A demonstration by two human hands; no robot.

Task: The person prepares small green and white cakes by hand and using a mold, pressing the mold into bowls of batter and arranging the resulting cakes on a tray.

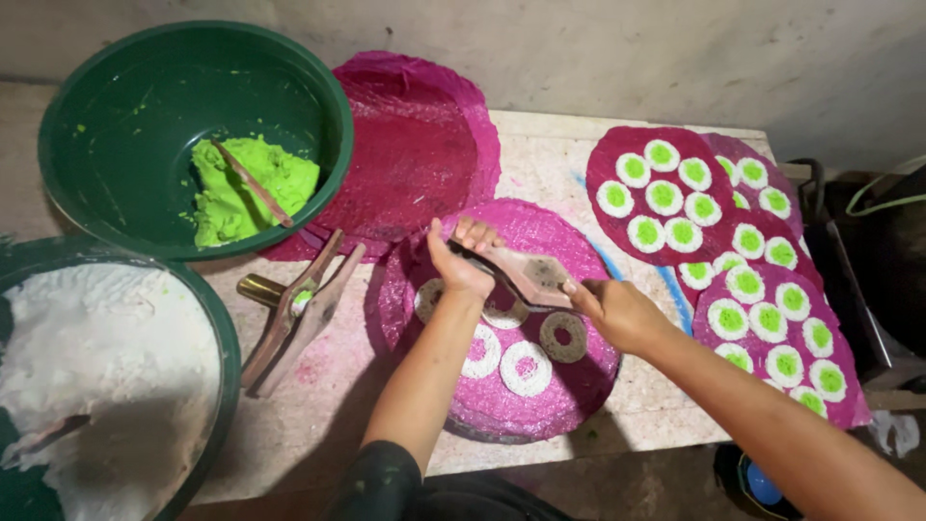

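Your left hand (461, 262) & right hand (612, 309) both clenched on wooden press (526, 273), held over pink mat (579, 381) w/ white rings (526, 368). Press hides ring under it (fingertips hard to see). Second press (294, 318) beside green bowl (116, 125).

Bright green dough (253, 188) in a dark green basin (116, 116), white dough rings (526, 368) on a magenta woven mat (540, 405), green-centred white rings (664, 197) on darker magenta mats (617, 232).

Pale stone table (540, 154) against a grey plastered wall (627, 48).
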